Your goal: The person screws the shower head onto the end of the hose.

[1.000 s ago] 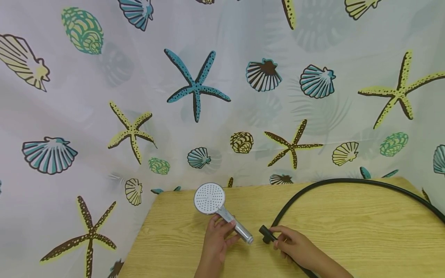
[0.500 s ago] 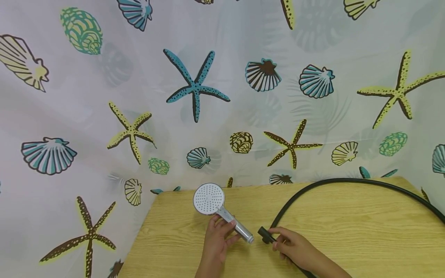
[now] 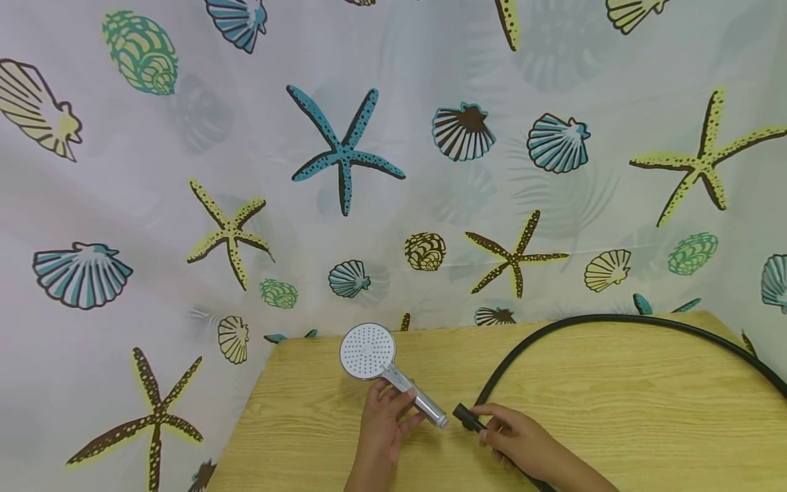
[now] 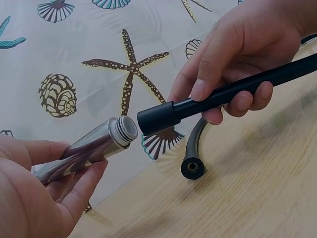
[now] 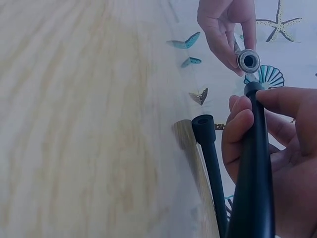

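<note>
A silver shower head [image 3: 367, 351] with a round white nozzle face is held by its handle in my left hand [image 3: 382, 418]. The handle's threaded end [image 4: 125, 130] points toward the black hose. My right hand [image 3: 519, 441] pinches that shower hose [image 4: 282, 73] just behind its wider end fitting [image 4: 157, 118]. In the left wrist view, fitting and thread face each other, close together, with a narrow gap between. Seen from the right wrist, the hose lines up roughly with the handle's open end [image 5: 248, 61]. The hose's other end [image 4: 192, 167] rests on the table below.
The hose's loop [image 3: 590, 318] curves along the back of the wood-grain table [image 3: 295, 417] and runs off to the right. A curtain [image 3: 393, 205] printed with shells and starfish hangs behind the table and at both sides.
The hose fitting has come slightly left, a little nearer the end of the shower head's handle. Both hands keep their hold, and the head view has shifted slightly.
</note>
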The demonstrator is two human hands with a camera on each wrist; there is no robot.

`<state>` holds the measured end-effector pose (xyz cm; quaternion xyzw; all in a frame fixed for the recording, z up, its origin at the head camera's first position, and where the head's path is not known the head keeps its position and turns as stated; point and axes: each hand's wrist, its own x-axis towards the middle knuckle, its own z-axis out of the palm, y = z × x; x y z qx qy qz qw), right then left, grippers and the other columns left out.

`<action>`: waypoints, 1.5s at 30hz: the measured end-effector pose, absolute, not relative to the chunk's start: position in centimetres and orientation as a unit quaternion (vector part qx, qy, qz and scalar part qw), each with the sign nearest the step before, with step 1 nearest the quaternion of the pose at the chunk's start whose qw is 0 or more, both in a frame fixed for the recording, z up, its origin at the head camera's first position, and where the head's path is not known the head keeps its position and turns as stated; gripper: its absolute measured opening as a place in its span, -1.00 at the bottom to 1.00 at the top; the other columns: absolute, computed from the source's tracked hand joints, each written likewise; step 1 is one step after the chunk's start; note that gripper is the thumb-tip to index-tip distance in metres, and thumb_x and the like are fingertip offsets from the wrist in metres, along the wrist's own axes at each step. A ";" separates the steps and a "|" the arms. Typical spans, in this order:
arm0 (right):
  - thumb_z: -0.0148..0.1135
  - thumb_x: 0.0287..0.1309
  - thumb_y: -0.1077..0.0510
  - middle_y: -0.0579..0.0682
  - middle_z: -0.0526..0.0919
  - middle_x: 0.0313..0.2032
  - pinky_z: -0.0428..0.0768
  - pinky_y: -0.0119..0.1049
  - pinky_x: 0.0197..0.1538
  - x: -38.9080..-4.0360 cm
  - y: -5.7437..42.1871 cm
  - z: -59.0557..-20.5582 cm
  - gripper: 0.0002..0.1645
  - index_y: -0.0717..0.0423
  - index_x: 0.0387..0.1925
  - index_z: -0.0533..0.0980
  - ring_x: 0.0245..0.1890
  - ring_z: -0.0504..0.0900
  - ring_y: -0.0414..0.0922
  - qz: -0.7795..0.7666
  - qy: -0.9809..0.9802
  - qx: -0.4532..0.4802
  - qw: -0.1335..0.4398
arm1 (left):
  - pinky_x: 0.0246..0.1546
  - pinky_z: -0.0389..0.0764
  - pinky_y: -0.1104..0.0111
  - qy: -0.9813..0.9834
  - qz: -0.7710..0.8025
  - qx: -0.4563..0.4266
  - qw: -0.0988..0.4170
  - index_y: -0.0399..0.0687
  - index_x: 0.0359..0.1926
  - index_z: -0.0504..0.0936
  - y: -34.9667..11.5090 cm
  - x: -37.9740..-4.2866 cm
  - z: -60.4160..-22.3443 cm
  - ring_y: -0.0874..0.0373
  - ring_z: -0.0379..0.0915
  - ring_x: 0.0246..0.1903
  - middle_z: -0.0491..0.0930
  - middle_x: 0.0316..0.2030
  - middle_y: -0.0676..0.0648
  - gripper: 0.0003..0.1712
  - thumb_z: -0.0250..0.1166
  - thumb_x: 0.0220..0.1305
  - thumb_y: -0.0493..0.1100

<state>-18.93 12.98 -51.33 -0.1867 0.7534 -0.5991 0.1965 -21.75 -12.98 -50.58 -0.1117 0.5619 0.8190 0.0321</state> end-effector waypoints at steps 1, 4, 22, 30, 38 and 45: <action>0.13 0.46 0.02 0.12 0.63 -0.18 0.60 -0.44 -0.47 -18.9 13.0 -51.3 -0.40 0.18 0.41 0.34 -0.41 0.59 -0.19 -0.600 0.753 -0.186 0.198 | -0.05 0.78 0.14 0.561 0.819 -0.113 0.032 -0.12 0.42 0.19 -13.0 -21.8 -50.6 0.14 0.66 -0.06 0.58 0.17 -0.13 -0.22 0.38 0.28 -0.28; 0.12 0.47 0.03 0.13 0.63 -0.18 0.60 -0.45 -0.46 -18.8 12.9 -51.2 -0.41 0.18 0.41 0.34 -0.41 0.59 -0.20 -0.598 0.752 -0.190 0.200 | -0.04 0.77 0.12 0.559 0.821 -0.113 0.030 -0.13 0.42 0.18 -13.0 -21.8 -50.5 0.14 0.66 -0.06 0.59 0.16 -0.13 -0.22 0.37 0.28 -0.29; 0.12 0.47 0.02 0.13 0.65 -0.21 0.61 -0.45 -0.46 -18.7 12.7 -51.5 -0.40 0.20 0.40 0.36 -0.43 0.59 -0.22 -0.587 0.760 -0.204 0.193 | -0.06 0.78 0.13 0.563 0.819 -0.110 0.017 -0.15 0.41 0.17 -12.8 -21.9 -50.6 0.14 0.67 -0.08 0.61 0.10 -0.08 -0.22 0.37 0.27 -0.30; 0.14 0.46 0.03 0.16 0.66 -0.22 0.58 -0.48 -0.47 -18.5 12.7 -51.5 -0.40 0.23 0.39 0.37 -0.48 0.57 -0.24 -0.596 0.751 -0.207 0.194 | -0.07 0.78 0.12 0.559 0.821 -0.117 0.013 -0.15 0.37 0.19 -12.6 -22.1 -50.8 0.13 0.67 -0.09 0.61 0.10 -0.10 -0.24 0.38 0.26 -0.31; 0.15 0.45 0.06 0.14 0.66 -0.24 0.58 -0.45 -0.44 -18.3 12.6 -51.3 -0.43 0.19 0.37 0.39 -0.46 0.57 -0.22 -0.595 0.752 -0.206 0.195 | -0.08 0.79 0.12 0.557 0.822 -0.119 0.006 -0.15 0.36 0.20 -12.4 -22.1 -50.7 0.15 0.67 -0.11 0.59 0.12 -0.15 -0.27 0.37 0.26 -0.33; 0.15 0.45 0.06 0.15 0.67 -0.26 0.58 -0.43 -0.46 -18.4 12.6 -51.8 -0.45 0.15 0.37 0.42 -0.49 0.56 -0.23 -0.597 0.750 -0.207 0.195 | -0.03 0.77 0.09 0.563 0.819 -0.112 0.009 -0.16 0.43 0.13 -12.4 -22.1 -50.7 0.13 0.63 -0.06 0.50 0.22 -0.21 -0.19 0.37 0.28 -0.29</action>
